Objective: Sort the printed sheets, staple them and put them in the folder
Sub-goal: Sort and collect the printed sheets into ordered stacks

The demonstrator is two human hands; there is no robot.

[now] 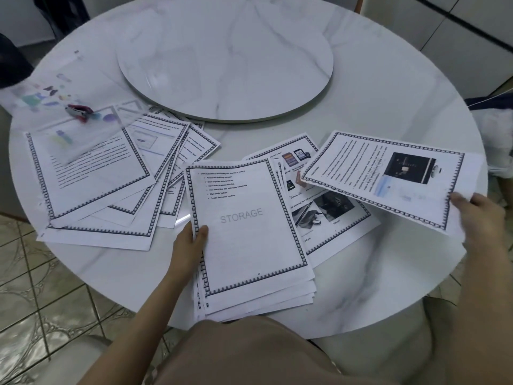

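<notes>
A stack of printed sheets point(249, 240) with a "STORAGE" page on top lies at the table's near edge. My left hand point(194, 240) grips its left edge, thumb on top. My right hand point(477, 215) pinches the corner of a single sheet point(388, 179) with a dark photo, held above the table at the right. More bordered sheets point(330, 215) lie under it. A fanned pile of sheets point(105, 176) sits at the left. A clear plastic folder point(55, 87) lies over that pile's far part, with a red stapler point(79, 111) on it.
A round marble table point(388, 87) carries a raised turntable point(224, 56) at its centre. Tiled floor point(41, 287) shows at the lower left. A chair back point(388, 351) stands near my right side, and white cabinets point(458, 31) are beyond the table.
</notes>
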